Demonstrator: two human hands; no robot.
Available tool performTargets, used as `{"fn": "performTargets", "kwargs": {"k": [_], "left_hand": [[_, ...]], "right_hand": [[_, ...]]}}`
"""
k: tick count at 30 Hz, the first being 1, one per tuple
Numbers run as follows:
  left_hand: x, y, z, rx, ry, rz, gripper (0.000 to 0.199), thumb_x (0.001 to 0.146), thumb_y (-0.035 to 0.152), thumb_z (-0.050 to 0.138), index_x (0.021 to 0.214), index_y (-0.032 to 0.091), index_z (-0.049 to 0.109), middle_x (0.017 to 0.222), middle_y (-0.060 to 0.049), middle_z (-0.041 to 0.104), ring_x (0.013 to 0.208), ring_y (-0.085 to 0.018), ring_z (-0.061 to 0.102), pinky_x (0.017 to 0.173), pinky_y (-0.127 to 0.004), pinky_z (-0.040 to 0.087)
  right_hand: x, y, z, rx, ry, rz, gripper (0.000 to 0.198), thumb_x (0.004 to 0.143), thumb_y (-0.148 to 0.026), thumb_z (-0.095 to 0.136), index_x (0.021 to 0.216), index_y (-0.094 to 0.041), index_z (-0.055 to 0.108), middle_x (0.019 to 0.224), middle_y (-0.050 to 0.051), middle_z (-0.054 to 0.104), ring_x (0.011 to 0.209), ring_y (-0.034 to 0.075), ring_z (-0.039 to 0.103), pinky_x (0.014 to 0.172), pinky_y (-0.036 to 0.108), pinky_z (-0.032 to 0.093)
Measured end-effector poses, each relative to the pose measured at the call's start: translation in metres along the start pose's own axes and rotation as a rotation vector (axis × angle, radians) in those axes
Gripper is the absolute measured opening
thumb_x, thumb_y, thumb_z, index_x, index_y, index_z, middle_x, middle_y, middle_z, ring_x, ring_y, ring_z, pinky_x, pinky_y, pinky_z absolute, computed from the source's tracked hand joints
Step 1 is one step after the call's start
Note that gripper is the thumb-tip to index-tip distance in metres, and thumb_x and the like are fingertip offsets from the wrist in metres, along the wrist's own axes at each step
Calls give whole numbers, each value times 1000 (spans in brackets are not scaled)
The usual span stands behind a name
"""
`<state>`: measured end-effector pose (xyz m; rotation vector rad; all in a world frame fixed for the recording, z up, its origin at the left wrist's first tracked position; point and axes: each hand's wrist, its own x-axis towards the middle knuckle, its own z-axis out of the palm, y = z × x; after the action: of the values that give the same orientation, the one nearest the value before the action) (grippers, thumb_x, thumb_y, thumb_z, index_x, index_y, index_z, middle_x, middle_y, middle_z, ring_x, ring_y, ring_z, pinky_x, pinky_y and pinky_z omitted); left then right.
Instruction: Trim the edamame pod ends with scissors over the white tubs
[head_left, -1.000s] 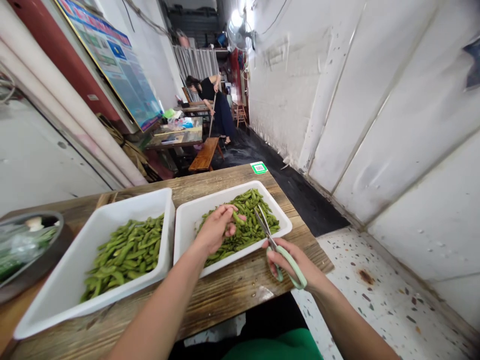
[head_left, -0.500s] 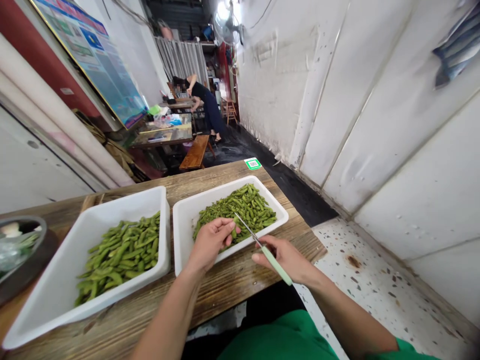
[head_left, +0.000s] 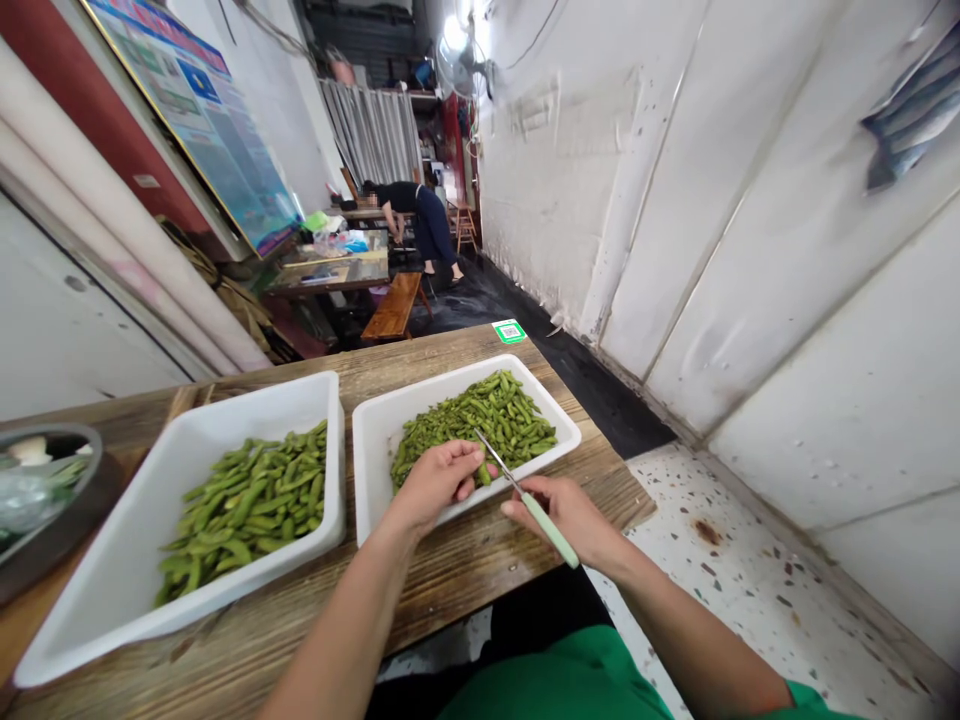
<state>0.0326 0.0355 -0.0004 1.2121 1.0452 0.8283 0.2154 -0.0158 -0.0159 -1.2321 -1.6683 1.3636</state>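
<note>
My left hand [head_left: 442, 482] pinches a green edamame pod [head_left: 484, 474] above the near side of the right white tray [head_left: 373, 425]. My right hand [head_left: 559, 512] grips scissors [head_left: 546, 522] with pale green handles. Their blades point up and left, close beside the pod; whether they touch it I cannot tell. Many small pods [head_left: 502, 410] are heaped in the right tray beneath the hands. Larger-looking pods [head_left: 259, 500] lie in a second white tray [head_left: 142, 560] on the left.
Both trays stand on a wooden table [head_left: 442, 600]. A dark round basin [head_left: 94, 500] sits at the left edge, and a green QR-code card [head_left: 510, 331] lies at the far corner. Farther back, a person [head_left: 420, 205] bends over another table near a wooden bench [head_left: 394, 305].
My left hand has shifted slightly right, and the pod now sits lower beside the scissor blades. The person at the back has bent lower. The view has moved slightly.
</note>
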Motion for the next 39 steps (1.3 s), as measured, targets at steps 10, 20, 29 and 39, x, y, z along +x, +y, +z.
{"fn": "performTargets", "kwargs": {"k": [10,20,29,39], "left_hand": [[3,-2,-7,-373,218,-36,29,68,31,68,80,13,48,62,-1,58,34,3,24,34,-12,10],[-2,0,2,-266,265,52,28,69,29,66,81,12,47,70,-7,66,32,4,26,34,-12,12],[-6,2,5,-235,272,75,29,67,30,67,78,14,46,68,-6,67,31,2,25,34,-14,12],[-7,2,4,-176,361,142,30,65,35,66,82,16,50,70,-2,64,36,-2,35,35,-16,15]], "right_hand": [[-3,-1,2,411,-154,114,44,76,-60,47,84,-17,45,62,-4,46,44,5,43,40,18,36],[3,0,9,303,-89,116,43,76,-61,47,77,-18,45,57,-6,45,38,4,41,35,16,36],[4,-6,12,323,-102,147,44,73,-60,50,75,-17,44,55,-7,43,35,3,40,32,15,35],[5,-3,18,407,-145,185,47,67,-61,57,69,-16,44,48,-8,42,31,3,37,28,15,32]]}}
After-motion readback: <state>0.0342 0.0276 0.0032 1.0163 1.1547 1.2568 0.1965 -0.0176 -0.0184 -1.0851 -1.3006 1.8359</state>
